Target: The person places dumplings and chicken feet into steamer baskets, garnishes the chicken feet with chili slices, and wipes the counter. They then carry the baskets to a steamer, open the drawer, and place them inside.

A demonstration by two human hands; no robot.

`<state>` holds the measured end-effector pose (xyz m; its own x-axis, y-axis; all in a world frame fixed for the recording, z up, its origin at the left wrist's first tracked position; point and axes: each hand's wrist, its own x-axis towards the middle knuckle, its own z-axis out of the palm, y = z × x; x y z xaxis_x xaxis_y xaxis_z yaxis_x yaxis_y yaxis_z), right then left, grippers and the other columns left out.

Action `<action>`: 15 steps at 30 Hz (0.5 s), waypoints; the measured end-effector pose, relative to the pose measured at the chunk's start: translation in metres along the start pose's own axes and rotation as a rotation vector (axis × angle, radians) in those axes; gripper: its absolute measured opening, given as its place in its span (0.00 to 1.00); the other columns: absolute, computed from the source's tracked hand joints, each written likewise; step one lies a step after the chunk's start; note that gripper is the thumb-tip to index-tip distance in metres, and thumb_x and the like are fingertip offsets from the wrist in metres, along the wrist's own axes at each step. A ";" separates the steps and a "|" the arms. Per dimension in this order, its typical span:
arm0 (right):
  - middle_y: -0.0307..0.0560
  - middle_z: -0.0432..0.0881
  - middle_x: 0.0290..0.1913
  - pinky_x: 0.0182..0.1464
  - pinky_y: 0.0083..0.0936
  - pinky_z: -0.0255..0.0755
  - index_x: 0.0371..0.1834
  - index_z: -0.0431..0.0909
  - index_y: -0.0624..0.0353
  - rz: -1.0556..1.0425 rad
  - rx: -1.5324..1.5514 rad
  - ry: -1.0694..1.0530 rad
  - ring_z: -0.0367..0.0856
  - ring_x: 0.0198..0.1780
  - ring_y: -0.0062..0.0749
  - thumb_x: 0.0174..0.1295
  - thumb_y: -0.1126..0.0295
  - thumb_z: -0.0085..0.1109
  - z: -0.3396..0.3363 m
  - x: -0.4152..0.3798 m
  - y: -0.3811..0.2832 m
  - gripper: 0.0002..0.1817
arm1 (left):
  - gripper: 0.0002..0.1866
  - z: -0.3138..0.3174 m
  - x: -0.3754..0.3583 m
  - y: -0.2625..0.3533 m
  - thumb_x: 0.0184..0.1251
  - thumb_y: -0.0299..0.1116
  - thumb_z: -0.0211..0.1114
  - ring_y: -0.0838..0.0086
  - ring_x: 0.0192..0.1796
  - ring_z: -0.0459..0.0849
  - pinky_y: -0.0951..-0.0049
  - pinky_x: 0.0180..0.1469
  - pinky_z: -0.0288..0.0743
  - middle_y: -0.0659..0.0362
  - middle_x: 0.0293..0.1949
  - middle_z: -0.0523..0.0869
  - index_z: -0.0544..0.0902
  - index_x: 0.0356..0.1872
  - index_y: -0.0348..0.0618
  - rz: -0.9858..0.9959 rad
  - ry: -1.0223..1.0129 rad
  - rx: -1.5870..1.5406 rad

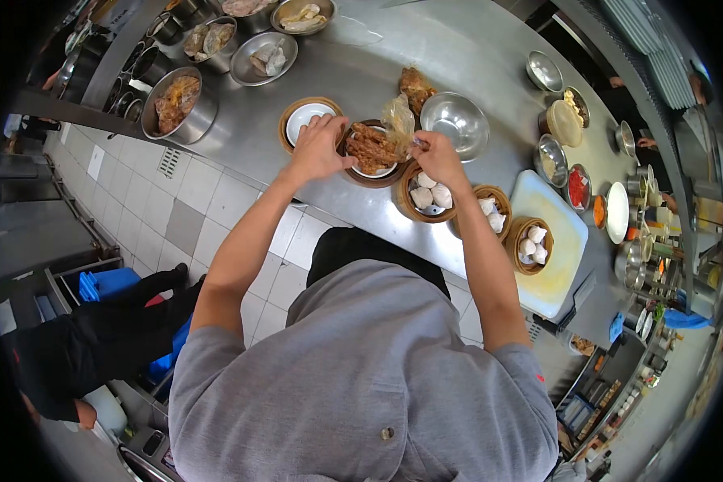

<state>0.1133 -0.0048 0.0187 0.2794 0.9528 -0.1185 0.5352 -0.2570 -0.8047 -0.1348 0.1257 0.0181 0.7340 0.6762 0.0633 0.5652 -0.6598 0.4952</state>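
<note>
My right hand point(439, 158) pinches the edge of a clear plastic bag point(398, 120), which hangs over brown sauced pieces point(369, 149) that look like chicken feet. These lie on a white dish in a dark-rimmed bamboo steamer point(367, 180). With fingers spread, my left hand point(320, 149) hovers at that steamer's left side, its thumb close to the rim. It partly covers a second bamboo steamer point(285, 127) with a bare white dish point(308, 114). Behind the bag sits another clump of brown pieces point(416, 87), beside a steel bowl point(455, 124).
Bamboo steamers of white dumplings point(432, 195) line the near edge, one point(530, 244) on a cutting board point(550, 217). A cleaver point(580, 299) lies beyond it. A deep pot point(186, 108) of bagged brown food stands left. Bowls of ingredients point(577, 186) fill the right. A person point(88, 337) is at lower left.
</note>
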 end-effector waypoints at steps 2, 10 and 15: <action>0.52 0.78 0.24 0.35 0.32 0.70 0.36 0.79 0.69 0.023 0.135 0.029 0.75 0.27 0.33 0.59 0.76 0.67 0.002 -0.002 0.007 0.07 | 0.42 0.002 0.010 -0.010 0.42 0.48 0.83 0.59 0.57 0.78 0.57 0.59 0.68 0.55 0.48 0.84 0.80 0.62 0.42 -0.002 -0.058 -0.035; 0.50 0.80 0.26 0.36 0.30 0.71 0.36 0.80 0.67 -0.044 0.110 -0.005 0.76 0.30 0.30 0.59 0.79 0.66 0.011 -0.016 0.005 0.05 | 0.36 0.005 0.023 -0.001 0.50 0.55 0.80 0.56 0.57 0.78 0.53 0.65 0.69 0.52 0.48 0.83 0.85 0.56 0.41 -0.074 -0.095 -0.094; 0.51 0.81 0.28 0.38 0.30 0.72 0.36 0.79 0.67 -0.075 0.239 0.019 0.77 0.32 0.30 0.58 0.79 0.66 0.018 -0.012 0.015 0.06 | 0.32 -0.002 0.034 -0.002 0.50 0.56 0.80 0.55 0.58 0.77 0.56 0.62 0.71 0.52 0.47 0.83 0.88 0.49 0.41 -0.076 -0.138 -0.114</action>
<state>0.1031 -0.0176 -0.0027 0.2622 0.9640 -0.0446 0.3516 -0.1384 -0.9259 -0.1115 0.1501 0.0208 0.7400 0.6660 -0.0935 0.5804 -0.5622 0.5891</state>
